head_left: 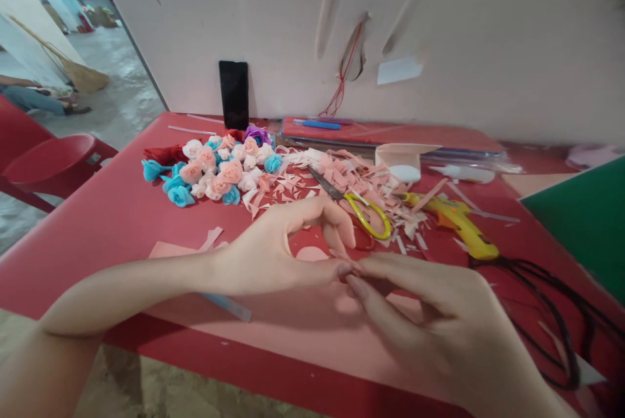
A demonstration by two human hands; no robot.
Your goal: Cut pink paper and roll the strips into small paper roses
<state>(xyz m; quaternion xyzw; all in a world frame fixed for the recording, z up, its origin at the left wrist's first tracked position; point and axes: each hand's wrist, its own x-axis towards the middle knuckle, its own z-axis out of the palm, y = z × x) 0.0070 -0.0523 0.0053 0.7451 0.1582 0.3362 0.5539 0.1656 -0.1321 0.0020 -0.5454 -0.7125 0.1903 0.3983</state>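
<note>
My left hand (278,245) reaches in from the left with its fingers curved round to the thumb. My right hand (430,314) meets it from the right, thumb and forefinger pinched at the same spot. Between the fingertips is a small pink piece of paper (346,254), mostly hidden by the fingers. Below both hands lies a pink sheet (293,340). Just beyond them rest scissors with yellow handles (368,217), and a yellow glue gun (459,226) lies to the right, its black cable (547,314) looping toward the front.
Pink, white, blue and purple paper roses (215,170) are heaped at the left of the red table (73,236). Pink paper scraps (342,174) spread behind the scissors. A black phone (234,94) leans on the white board (195,14). A green panel (581,222) stands at right.
</note>
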